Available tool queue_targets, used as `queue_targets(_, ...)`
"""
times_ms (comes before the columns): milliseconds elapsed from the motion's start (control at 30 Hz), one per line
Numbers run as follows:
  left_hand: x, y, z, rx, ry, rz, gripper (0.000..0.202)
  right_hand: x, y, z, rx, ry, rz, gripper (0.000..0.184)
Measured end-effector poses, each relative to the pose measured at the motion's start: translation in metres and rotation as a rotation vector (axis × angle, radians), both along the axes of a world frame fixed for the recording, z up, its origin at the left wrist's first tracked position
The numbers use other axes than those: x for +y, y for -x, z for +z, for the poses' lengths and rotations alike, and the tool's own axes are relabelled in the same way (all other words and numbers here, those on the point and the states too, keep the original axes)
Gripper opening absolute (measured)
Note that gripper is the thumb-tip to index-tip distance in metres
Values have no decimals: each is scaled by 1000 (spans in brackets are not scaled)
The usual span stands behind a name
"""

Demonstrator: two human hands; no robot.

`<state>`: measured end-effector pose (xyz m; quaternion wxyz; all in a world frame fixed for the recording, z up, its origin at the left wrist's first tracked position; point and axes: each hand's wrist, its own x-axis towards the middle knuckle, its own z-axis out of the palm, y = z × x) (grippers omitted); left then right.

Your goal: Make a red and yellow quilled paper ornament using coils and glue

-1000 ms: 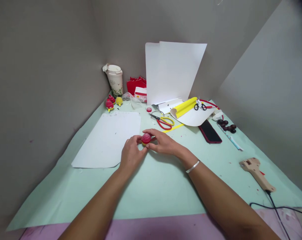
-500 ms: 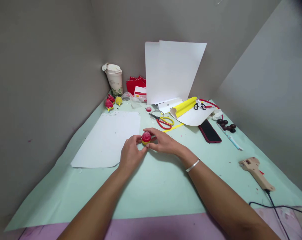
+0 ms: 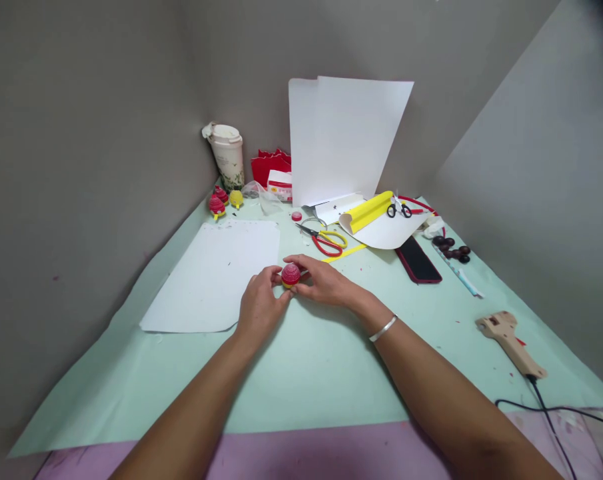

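Pinching a small red-and-yellow coiled-paper dome (image 3: 291, 275) between left hand (image 3: 258, 308) and right hand (image 3: 326, 285), fingertips (image 3: 301, 261) closed around it; gentle, even pressure should keep its layers aligned.

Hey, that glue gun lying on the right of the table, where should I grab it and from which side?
Take the glue gun by its handle, coming from above on the near right. It lies flat on its side, handle and cord pointing toward you, nozzle end away to the left. The right hand, now on the red paper ball, is closest.
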<state>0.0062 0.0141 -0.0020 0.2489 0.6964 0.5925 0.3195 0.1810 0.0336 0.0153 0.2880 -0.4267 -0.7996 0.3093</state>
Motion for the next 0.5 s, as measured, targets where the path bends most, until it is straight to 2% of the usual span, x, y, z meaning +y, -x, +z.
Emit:
queue_targets(100, 0, 0, 0, 12, -14, -10, 32, 0, 0, 0, -3, -9, -2, 56)
queue_targets(500, 0, -1, 1, 17, -9, -11, 31, -1, 0, 1, 6, 9, -1, 58)
